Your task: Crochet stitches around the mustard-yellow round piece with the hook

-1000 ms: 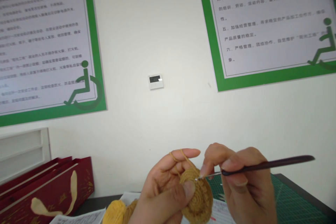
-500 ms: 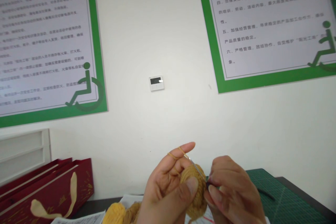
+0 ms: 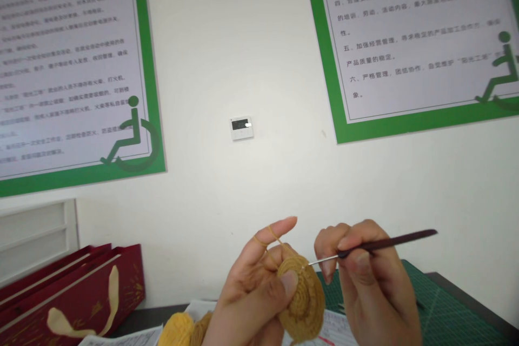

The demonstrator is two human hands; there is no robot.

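My left hand (image 3: pixel 259 286) pinches a round, mustard-coloured crochet piece (image 3: pixel 304 303) between thumb and fingers. Its index finger is raised, with a strand of yarn (image 3: pixel 272 233) looped around it and running down to the piece. In my right hand (image 3: pixel 371 275) is a crochet hook (image 3: pixel 399 239), held like a pen; its dark handle points to the upper right. The hook's thin metal shaft reaches left to the top edge of the crochet piece, where its tip meets the stitches.
Yellow and brown yarn balls (image 3: pixel 177 330) lie at the lower left beside printed papers (image 3: pixel 133 338). Dark red gift bags (image 3: pixel 77 303) stand further left. A green cutting mat (image 3: pixel 450 308) is on the right. The wall behind carries a thermostat (image 3: pixel 241 128) and green-framed posters (image 3: pixel 152 86).
My right hand has turned and moved right, so the hook's handle now shows and its shaft lies flatter. The crochet piece has tilted to show its round face; the left hand shifted slightly left.
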